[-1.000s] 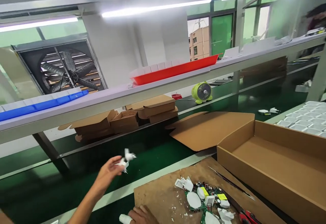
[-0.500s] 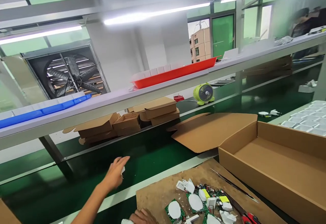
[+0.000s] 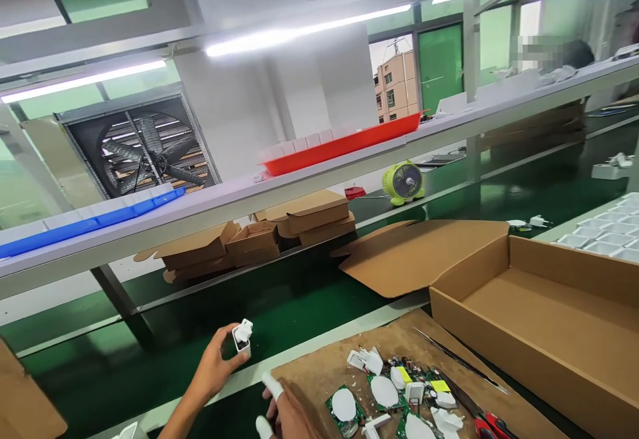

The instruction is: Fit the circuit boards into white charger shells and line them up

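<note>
Over the green conveyor belt [image 3: 299, 309], my left hand [image 3: 215, 367] pinches a small white plastic case [image 3: 242, 347] between thumb and fingers. Its top side faces up, with a white piece and something dark showing in the opening. My right hand [image 3: 292, 414] is at the lower edge, with white covers on two fingertips. Its fingers are apart and hold nothing I can see. Right of it on a brown board [image 3: 304, 372] lie green circuit boards [image 3: 344, 404] with round white pads, white plug parts [image 3: 367, 360] and red-handled cutters [image 3: 492, 424].
A large open cardboard box [image 3: 549, 299] stands at the right, its flap over the belt. Tweezers [image 3: 459, 359] lie beside it on the board. Across the belt are smaller cartons [image 3: 319, 216] and a green fan [image 3: 403, 183]. A shelf above holds red [image 3: 344, 145] and blue trays [image 3: 94, 225].
My left hand has turned and lowered slightly, bringing the white case into view. My right hand has come further up into view, its fingers now spread apart.
</note>
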The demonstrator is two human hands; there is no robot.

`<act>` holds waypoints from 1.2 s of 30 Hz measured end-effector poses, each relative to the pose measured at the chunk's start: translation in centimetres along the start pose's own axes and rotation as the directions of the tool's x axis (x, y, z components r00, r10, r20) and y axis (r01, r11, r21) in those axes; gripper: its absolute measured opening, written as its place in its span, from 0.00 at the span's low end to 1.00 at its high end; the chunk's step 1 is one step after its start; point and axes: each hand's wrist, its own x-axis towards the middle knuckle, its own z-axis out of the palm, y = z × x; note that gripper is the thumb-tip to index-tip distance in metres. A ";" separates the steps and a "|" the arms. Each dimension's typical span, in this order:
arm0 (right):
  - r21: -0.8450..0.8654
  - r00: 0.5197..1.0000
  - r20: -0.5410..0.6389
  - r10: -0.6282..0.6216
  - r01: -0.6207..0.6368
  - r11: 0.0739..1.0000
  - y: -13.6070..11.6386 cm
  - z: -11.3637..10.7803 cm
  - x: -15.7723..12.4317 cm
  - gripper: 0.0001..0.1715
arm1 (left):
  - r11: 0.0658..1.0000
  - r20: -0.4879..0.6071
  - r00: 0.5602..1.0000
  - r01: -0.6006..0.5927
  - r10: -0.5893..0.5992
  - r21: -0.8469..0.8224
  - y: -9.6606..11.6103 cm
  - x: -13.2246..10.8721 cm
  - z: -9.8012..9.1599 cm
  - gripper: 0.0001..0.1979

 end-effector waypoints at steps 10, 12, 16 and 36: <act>0.268 0.992 0.093 0.089 -0.111 0.957 -3.2 -4.0 0.2 0.34 | 0.979 -0.149 0.981 0.095 -0.122 -0.179 2.1 -12.4 2.0 0.29; 0.266 0.992 0.113 0.060 -0.088 0.960 -3.3 -4.2 0.2 0.36 | 0.989 -0.130 0.991 0.002 -0.022 -0.148 2.4 -12.7 0.7 0.35; 0.216 0.991 0.132 -0.003 -0.026 0.976 -3.2 -4.6 0.0 0.38 | 0.968 0.027 0.968 -0.247 0.248 -0.039 3.1 -12.5 -1.2 0.19; 0.138 0.990 0.115 -0.077 0.061 0.989 -4.1 -5.1 -0.6 0.33 | 0.966 0.327 0.934 -0.206 0.146 0.154 9.1 -10.3 -3.2 0.12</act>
